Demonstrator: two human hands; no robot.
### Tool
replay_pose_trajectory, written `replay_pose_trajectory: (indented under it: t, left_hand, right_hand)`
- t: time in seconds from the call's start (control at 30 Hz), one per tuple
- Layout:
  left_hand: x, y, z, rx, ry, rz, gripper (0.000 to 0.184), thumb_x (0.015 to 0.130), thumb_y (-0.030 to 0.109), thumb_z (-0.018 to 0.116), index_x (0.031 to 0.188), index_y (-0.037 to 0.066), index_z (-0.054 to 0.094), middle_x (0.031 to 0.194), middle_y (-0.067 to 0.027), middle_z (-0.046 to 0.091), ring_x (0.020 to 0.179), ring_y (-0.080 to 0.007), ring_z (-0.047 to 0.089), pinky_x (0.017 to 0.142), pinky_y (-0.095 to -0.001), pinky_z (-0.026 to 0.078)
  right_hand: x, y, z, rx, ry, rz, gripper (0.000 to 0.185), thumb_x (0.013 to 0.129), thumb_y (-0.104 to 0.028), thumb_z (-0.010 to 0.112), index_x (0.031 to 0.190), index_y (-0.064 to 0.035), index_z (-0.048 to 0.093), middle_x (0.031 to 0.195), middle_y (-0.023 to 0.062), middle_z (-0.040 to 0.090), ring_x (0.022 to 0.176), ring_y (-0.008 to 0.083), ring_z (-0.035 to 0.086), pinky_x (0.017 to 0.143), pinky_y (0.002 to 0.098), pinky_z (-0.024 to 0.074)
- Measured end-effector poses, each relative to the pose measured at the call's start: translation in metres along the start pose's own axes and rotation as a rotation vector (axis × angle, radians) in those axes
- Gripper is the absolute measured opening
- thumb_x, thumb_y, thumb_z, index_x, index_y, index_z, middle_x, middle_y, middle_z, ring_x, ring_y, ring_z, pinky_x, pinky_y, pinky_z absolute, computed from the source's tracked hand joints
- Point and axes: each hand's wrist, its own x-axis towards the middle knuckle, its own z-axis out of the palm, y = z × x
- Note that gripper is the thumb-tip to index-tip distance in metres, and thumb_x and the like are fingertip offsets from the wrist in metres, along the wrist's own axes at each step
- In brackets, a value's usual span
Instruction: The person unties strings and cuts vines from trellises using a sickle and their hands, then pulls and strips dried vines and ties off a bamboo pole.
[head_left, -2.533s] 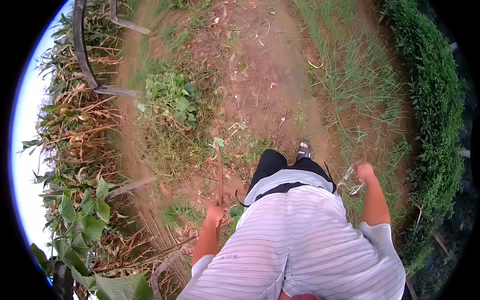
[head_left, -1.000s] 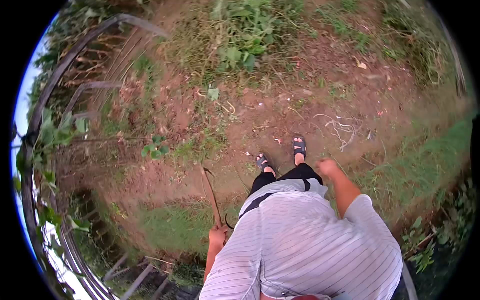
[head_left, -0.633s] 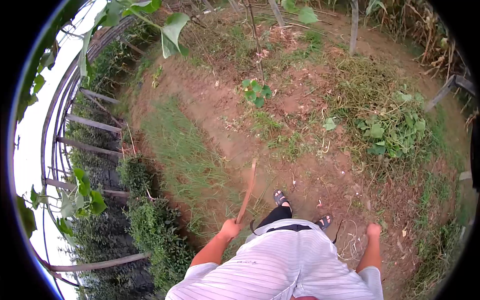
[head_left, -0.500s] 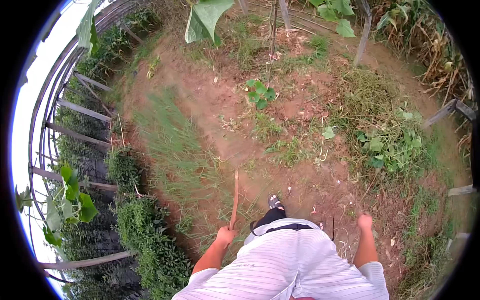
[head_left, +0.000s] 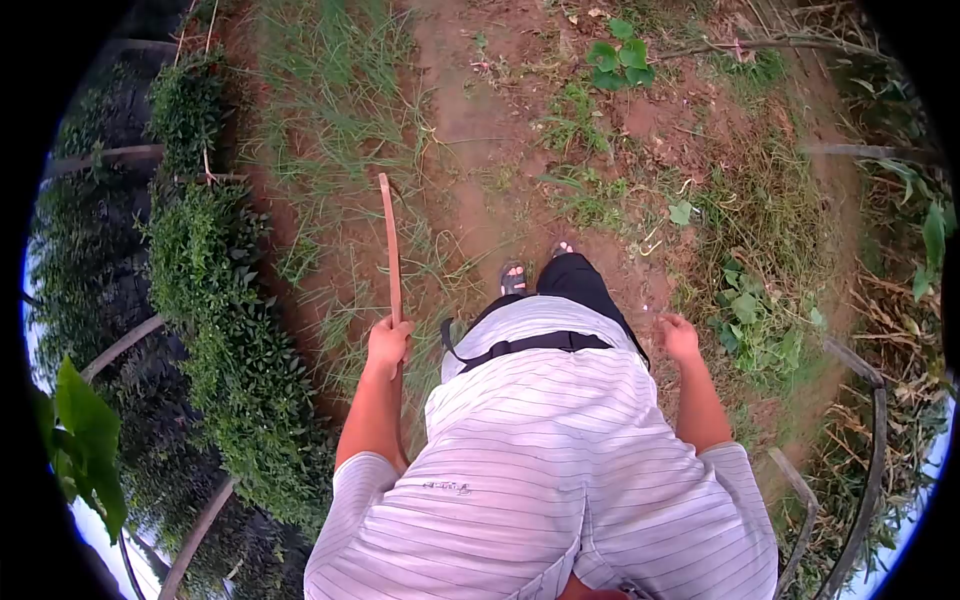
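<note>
My left hand (head_left: 390,342) is wrapped around a long wooden handle (head_left: 391,240). Its reddish-brown shaft points forward over the grass, and the rear part runs back along my forearm. Something thin and dark curves beside the far tip, too small to name. My right hand (head_left: 679,337) hangs at my other side, holding nothing that I can see, its fingers loosely apart. Bare soil and low weeds lie beneath it. Between the hands are my striped shirt (head_left: 520,410), a black strap (head_left: 530,346) and my sandalled feet (head_left: 513,278).
Long thin grass (head_left: 335,110) covers the ground at left, beside a leafy hedge (head_left: 225,310). A small broad-leaved plant (head_left: 622,62) grows ahead. Leafy vines (head_left: 755,315) lie at right, near curved poles (head_left: 870,440) and dry stalks.
My view has tilted downward and the ground ahead has shifted. My feet have stepped. The left hand still grips the handle; the right hand's fingers show more loosely spread.
</note>
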Motion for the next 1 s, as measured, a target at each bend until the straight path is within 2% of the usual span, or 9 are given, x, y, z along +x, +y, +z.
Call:
replay_pose_trajectory:
  t: [0.23,0.27,0.3,0.37,0.4,0.53,0.67,0.83,1.0]
  left_hand:
    - [0.039,0.097,0.059,-0.082,0.072,-0.032,0.015,0.088,0.008,0.059,0.101,0.002,0.061,0.063,0.0002,0.050,0.045,-0.0094,0.046,0.036,-0.0257,0.033]
    - [0.047,0.123,0.067,-0.123,0.077,-0.030,0.012,0.087,0.007,0.058,0.097,0.003,0.062,0.063,-0.0010,0.052,0.044,-0.0105,0.047,0.036,-0.0268,0.033]
    - [0.068,0.135,0.073,-0.131,0.079,-0.016,0.012,0.087,0.007,0.058,0.097,0.003,0.062,0.063,-0.0010,0.052,0.044,-0.0105,0.047,0.036,-0.0268,0.033]
    - [0.116,0.156,0.079,-0.058,0.153,-0.032,0.011,0.086,0.008,0.057,0.094,0.002,0.063,0.062,-0.0024,0.053,0.041,-0.0118,0.046,0.035,-0.0286,0.034]
    - [0.124,0.186,0.081,-0.049,0.189,-0.044,0.011,0.085,0.007,0.057,0.093,0.002,0.062,0.060,-0.0027,0.052,0.040,-0.0125,0.045,0.035,-0.0293,0.033]
    - [0.144,0.281,0.098,-0.200,0.216,-0.123,0.005,0.084,0.006,0.055,0.083,0.003,0.058,0.056,-0.0034,0.050,0.037,-0.0148,0.045,0.035,-0.0306,0.034]
    - [0.177,0.309,0.093,-0.251,0.248,-0.084,0.004,0.082,0.005,0.055,0.080,0.002,0.056,0.056,-0.0036,0.050,0.038,-0.0150,0.046,0.034,-0.0310,0.034]
    - [0.226,0.430,0.092,0.000,0.384,-0.164,0.008,0.081,0.008,0.058,0.079,0.000,0.058,0.058,-0.0043,0.053,0.043,-0.0152,0.049,0.040,-0.0320,0.036]
    - [0.362,0.556,0.050,0.268,0.409,-0.108,0.019,0.079,0.015,0.063,0.079,-0.005,0.063,0.061,-0.0083,0.058,0.049,-0.0172,0.054,0.046,-0.0354,0.042]
  right_hand:
    - [0.124,0.005,-0.040,-0.187,-0.291,0.315,0.014,0.094,-0.012,0.049,0.090,-0.0082,0.062,0.079,0.0050,0.064,0.060,0.0149,0.056,0.046,0.0290,0.0389]
    - [0.145,-0.022,-0.045,-0.012,-0.346,0.532,0.016,0.095,-0.012,0.048,0.089,-0.0090,0.062,0.078,0.0050,0.064,0.059,0.0161,0.056,0.047,0.0295,0.0385]
    - [0.188,-0.032,-0.045,-0.013,-0.346,0.516,0.016,0.095,-0.012,0.048,0.089,-0.0090,0.062,0.078,0.0050,0.064,0.059,0.0161,0.056,0.047,0.0295,0.0385]
    - [0.292,-0.048,-0.038,-0.822,-0.386,-0.008,0.018,0.095,-0.014,0.047,0.090,-0.0091,0.063,0.081,0.0054,0.066,0.063,0.0184,0.059,0.049,0.0326,0.0431]
    - [0.256,-0.186,-0.014,-0.249,-0.153,0.338,0.022,0.095,-0.015,0.048,0.100,-0.0067,0.068,0.089,0.0075,0.070,0.068,0.0207,0.064,0.056,0.0355,0.0504]
    - [0.341,-0.426,0.018,-0.167,-0.064,-0.175,0.030,0.090,-0.025,0.066,0.107,-0.0007,0.071,0.080,0.0070,0.070,0.068,0.0163,0.064,0.065,0.0316,0.0519]
    - [0.360,-0.666,0.040,-0.234,-0.011,-0.418,0.029,0.093,-0.024,0.064,0.114,-0.0043,0.068,0.088,0.0045,0.071,0.074,0.0132,0.065,0.071,0.0304,0.0520]
    - [0.394,-0.823,0.081,-0.183,-0.063,-0.545,0.029,0.094,-0.023,0.064,0.115,-0.0040,0.067,0.089,0.0039,0.071,0.077,0.0128,0.064,0.073,0.0310,0.0523]
    - [0.463,-0.843,0.127,-0.355,-0.105,-0.399,0.036,0.088,-0.036,0.065,0.112,-0.0098,0.072,0.108,0.0128,0.072,0.100,0.0260,0.069,0.090,0.0365,0.0520]
